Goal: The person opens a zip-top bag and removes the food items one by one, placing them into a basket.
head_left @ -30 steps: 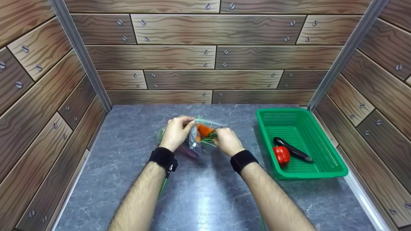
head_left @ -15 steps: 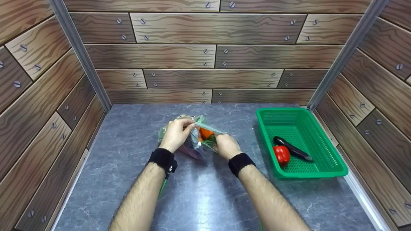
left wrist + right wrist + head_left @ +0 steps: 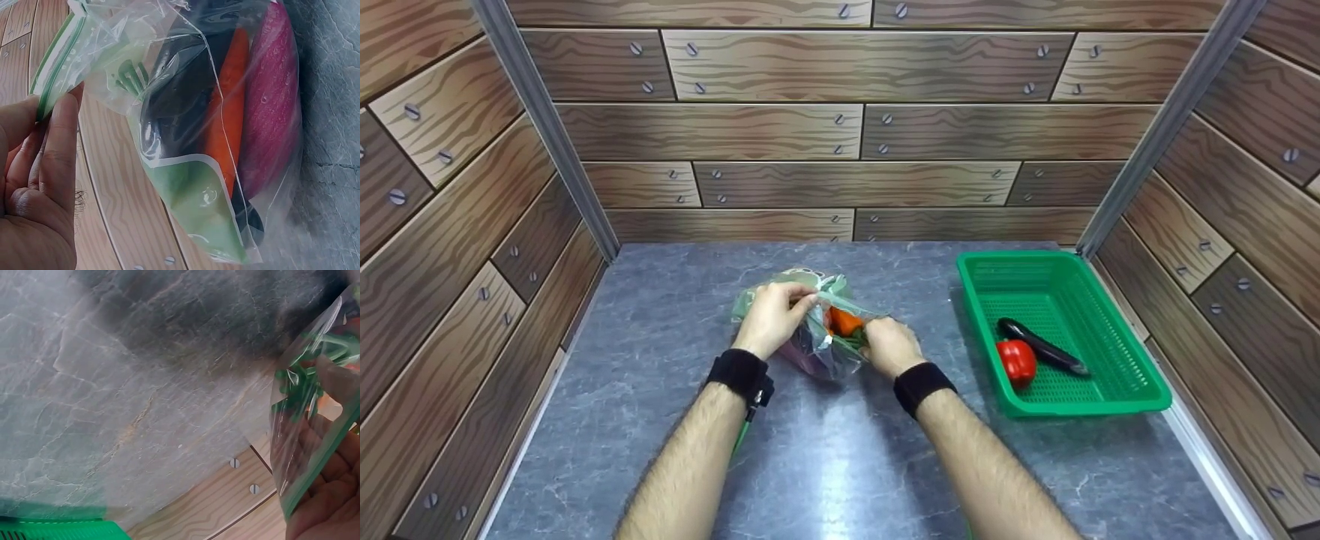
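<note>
Head view: a grey, white-veined marbled tabletop (image 3: 630,375) lies between walls (image 3: 780,135) patterned as wood planks with slotted screws, with grey posts (image 3: 546,135) at the corners. A clear plastic bag (image 3: 816,346) sits near the middle. From it, at three o'clock, stands a green, perforated basket (image 3: 1087,409) holding a glossy dark eggplant (image 3: 1042,346) and, at its eight o'clock, a shiny red pepper (image 3: 1017,363). The left hand (image 3: 771,319) pinches the bag's rim; the right hand (image 3: 894,345) is at the green top of an orange carrot (image 3: 844,322).

Left wrist view: inside the film lie a smooth dark vegetable (image 3: 174,90), a slender orange one (image 3: 228,107) and a ridged magenta one (image 3: 273,107).

Right wrist view: at four o'clock the right hand's fingers curl behind film beside green stems; whether they grip, I cannot tell.
</note>
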{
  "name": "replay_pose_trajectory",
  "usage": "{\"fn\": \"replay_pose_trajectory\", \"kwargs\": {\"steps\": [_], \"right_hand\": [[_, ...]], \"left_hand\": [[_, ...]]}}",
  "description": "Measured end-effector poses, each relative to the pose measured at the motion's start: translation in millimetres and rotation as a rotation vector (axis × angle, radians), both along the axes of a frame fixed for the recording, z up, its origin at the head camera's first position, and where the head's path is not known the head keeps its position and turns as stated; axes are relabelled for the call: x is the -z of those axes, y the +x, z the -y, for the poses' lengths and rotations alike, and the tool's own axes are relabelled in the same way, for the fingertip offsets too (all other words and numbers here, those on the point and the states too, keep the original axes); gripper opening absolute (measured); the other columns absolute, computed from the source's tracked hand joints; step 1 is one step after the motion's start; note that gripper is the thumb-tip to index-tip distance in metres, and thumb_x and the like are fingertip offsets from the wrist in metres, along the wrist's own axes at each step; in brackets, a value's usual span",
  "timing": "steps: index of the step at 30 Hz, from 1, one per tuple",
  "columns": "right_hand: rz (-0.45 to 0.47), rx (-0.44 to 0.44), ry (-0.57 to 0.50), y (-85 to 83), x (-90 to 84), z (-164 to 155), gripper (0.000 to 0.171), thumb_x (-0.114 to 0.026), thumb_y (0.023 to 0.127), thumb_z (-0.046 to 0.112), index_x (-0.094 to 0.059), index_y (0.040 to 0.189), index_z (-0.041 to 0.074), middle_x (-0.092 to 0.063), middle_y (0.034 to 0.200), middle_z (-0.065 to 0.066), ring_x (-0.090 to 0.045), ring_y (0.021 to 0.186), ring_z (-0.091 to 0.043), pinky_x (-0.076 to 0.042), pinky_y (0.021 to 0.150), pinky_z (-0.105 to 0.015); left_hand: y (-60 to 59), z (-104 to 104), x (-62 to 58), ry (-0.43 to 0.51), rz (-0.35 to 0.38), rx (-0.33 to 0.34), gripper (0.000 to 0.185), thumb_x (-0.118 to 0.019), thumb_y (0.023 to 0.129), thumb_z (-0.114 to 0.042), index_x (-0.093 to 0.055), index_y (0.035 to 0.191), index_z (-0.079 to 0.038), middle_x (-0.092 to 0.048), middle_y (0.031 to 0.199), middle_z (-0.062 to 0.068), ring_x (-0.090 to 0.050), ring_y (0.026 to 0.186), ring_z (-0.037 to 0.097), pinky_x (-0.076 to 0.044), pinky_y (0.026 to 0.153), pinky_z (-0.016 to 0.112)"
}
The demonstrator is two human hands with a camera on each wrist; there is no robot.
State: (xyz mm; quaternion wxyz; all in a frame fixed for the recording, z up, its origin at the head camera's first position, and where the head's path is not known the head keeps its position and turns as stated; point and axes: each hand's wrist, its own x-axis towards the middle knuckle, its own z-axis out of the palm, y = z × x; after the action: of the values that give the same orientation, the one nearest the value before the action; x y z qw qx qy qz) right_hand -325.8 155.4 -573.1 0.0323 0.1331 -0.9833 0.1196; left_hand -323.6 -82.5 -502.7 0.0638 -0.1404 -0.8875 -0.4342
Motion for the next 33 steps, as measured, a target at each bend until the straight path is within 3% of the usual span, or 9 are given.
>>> {"fn": "replay_pose_trajectory", "kwargs": {"steps": [10,15,22,33], "right_hand": [[-0.047,-0.021,-0.001,3.6,-8.5,1.7,0.021,-0.093,0.089,0.011,-0.073,0.085,0.009,-0.081,0.091,-0.016,-0.080,0.086,-0.041,-0.070,0.077,-0.062],[-0.070,-0.037,-0.033,8.2,-20.2,4.4,0.020,-0.093,0.091,0.012,-0.079,0.103,0.004,-0.080,0.104,-0.018,-0.079,0.099,-0.043,-0.070,0.088,-0.061],[-0.141,-0.092,-0.163,14.5,-35.4,2.4,0.026,-0.085,0.096,-0.002,-0.081,0.121,-0.003,-0.077,0.118,-0.023,-0.080,0.108,-0.046,-0.070,0.096,-0.061],[-0.245,-0.144,-0.221,17.7,-58.4,-10.0,0.018,-0.085,0.104,0.001,-0.086,0.122,0.001,-0.087,0.119,-0.019,-0.086,0.110,-0.040,-0.074,0.095,-0.055]], "left_hand": [[1.1,1.0,-1.7,0.004,0.017,-0.024,0.024,-0.077,0.115,-0.018,-0.087,0.133,-0.005,-0.089,0.130,0.016,-0.087,0.122,0.032,-0.071,0.107,0.048],[1.7,1.1,-3.3,0.000,0.021,-0.044,0.025,-0.077,0.116,-0.021,-0.088,0.134,-0.007,-0.090,0.130,0.014,-0.087,0.121,0.030,-0.072,0.106,0.048],[0.2,2.0,-4.3,0.001,-0.005,-0.070,0.024,-0.078,0.115,-0.020,-0.088,0.132,-0.007,-0.090,0.127,0.014,-0.088,0.120,0.030,-0.072,0.105,0.049],[0.6,2.8,-6.0,0.012,-0.011,-0.072,0.026,-0.079,0.114,-0.019,-0.087,0.134,-0.004,-0.090,0.127,0.015,-0.088,0.121,0.032,-0.072,0.107,0.050]]}}
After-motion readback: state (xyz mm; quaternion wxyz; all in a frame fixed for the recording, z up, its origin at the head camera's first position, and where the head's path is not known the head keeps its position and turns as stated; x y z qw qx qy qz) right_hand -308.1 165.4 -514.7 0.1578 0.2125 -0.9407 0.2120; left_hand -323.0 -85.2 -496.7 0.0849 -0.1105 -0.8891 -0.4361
